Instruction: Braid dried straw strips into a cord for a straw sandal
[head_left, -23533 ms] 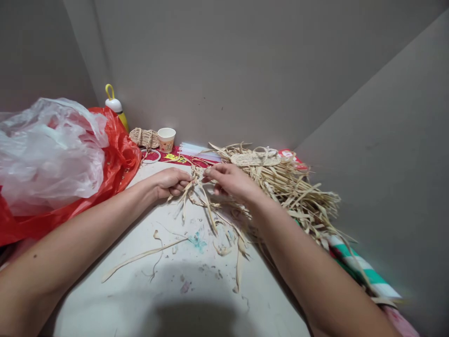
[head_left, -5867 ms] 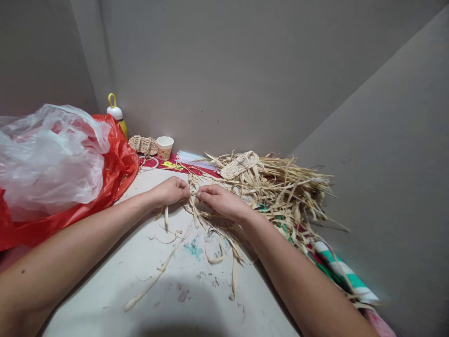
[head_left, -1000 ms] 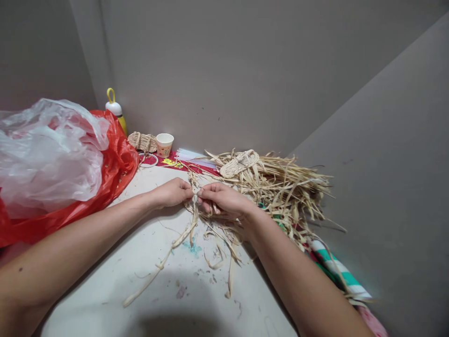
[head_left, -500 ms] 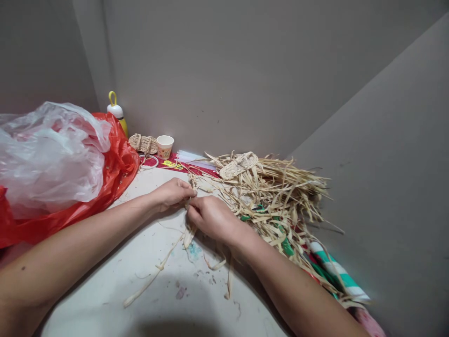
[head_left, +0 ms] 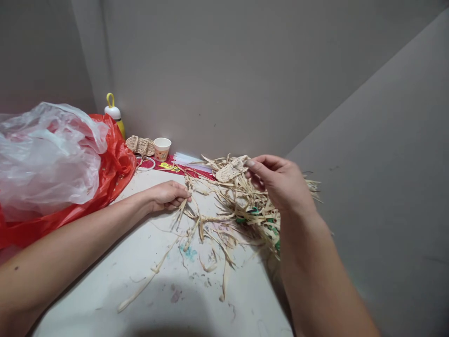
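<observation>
My left hand (head_left: pixel 170 195) is closed in a pinch on thin dry straw strands (head_left: pixel 179 211), which hang below its fingertips over the white table. My right hand (head_left: pixel 280 180) is raised over the straw pile, thumb and fingers closed at the right end of a small, pale woven straw sole (head_left: pixel 231 169). That sole is oval and lies on top of the dry straw pile (head_left: pixel 242 199). A twisted straw cord (head_left: pixel 210 218) with loose ends stretches from near my left hand toward the pile.
Crumpled white plastic (head_left: pixel 49 159) and a red bag (head_left: pixel 121 161) fill the left side. At the back stand a yellow bottle (head_left: pixel 112 112), a second woven sole (head_left: pixel 140 145), a paper cup (head_left: pixel 162 149), a white ring (head_left: pixel 145 164) and translucent sticks (head_left: pixel 192 162). Grey walls border the table (head_left: pixel 140 262).
My right hand has left the spot beside my left hand and moved right and up to the woven sole. My left hand has stayed almost still. The straw cord now shows between them.
</observation>
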### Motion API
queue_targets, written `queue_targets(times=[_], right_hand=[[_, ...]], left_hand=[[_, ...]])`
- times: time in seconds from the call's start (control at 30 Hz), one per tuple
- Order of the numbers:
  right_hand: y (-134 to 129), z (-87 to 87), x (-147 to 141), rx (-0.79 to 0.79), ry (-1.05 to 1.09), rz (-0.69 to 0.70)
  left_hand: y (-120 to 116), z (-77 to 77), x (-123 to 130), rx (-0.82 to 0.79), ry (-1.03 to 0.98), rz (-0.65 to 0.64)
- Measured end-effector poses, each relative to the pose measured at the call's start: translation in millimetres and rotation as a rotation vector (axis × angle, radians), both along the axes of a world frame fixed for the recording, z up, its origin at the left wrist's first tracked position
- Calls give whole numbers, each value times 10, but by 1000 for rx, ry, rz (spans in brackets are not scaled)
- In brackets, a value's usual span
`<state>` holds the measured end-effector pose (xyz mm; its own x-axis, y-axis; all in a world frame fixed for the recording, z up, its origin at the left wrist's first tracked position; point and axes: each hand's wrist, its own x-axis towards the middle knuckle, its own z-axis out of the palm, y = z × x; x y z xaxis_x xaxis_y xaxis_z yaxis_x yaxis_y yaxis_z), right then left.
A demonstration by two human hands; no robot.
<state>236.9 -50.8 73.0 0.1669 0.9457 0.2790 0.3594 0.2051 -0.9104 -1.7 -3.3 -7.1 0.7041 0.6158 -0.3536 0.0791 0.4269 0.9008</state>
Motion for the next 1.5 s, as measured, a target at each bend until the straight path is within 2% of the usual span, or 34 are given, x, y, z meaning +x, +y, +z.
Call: queue_targets(times=[0.07,0.13,0.2,0.3,0.37,0.47,0.53,0.67,0.73,0.8,0.93,1.03,1.13,1.23,1.3,1.37,1.43,1.5], right_hand=[[69,-24,139,-18,-98,-110],[131,-62,267,-109,-295,-177],[179,-104,375,-235,-551,-182],[227,-166,472,-401,-874,-109],[257,-219,475,-412,-992,-144],[331,-352,398,-283,-1077,-372],[402,-476,330,-286,-1103,-458],[528,-694,293,-442,-1091,-416],[549,-719,350,-458,-1055,-387],[535,-669,435,-440,-999,-364],[445,-438,571,-319,-882,-371],[371,-281,588,-144,-646,-435],[320,-183,555,97,-343,-544],[278,-114,485,412,-208,-633],[240,-78,405,586,-127,-617],[192,-55,302,684,-79,-557],[145,-50,203,704,-132,-479],[113,-59,143,642,-262,-401]], left_hand=[[17,-30,-8,0,-8,-18],[30,-52,-17,2,-11,-28],[36,-62,-24,7,-12,-36],[36,-63,-28,9,-10,-44],[34,-61,-26,9,-4,-48],[27,-66,-18,19,15,-43],[21,-75,-12,30,30,-36],[9,-86,-4,49,55,-43],[6,-83,-4,51,63,-48],[6,-77,-4,50,58,-53],[13,-79,-4,49,55,-55],[19,-93,-4,52,62,-53],[18,-100,-3,54,63,-48],[9,-92,-3,56,66,-47],[4,-85,-3,53,69,-45],[4,-84,-3,50,72,-41],[9,-91,-6,50,73,-42],[15,-105,-9,53,67,-46]])
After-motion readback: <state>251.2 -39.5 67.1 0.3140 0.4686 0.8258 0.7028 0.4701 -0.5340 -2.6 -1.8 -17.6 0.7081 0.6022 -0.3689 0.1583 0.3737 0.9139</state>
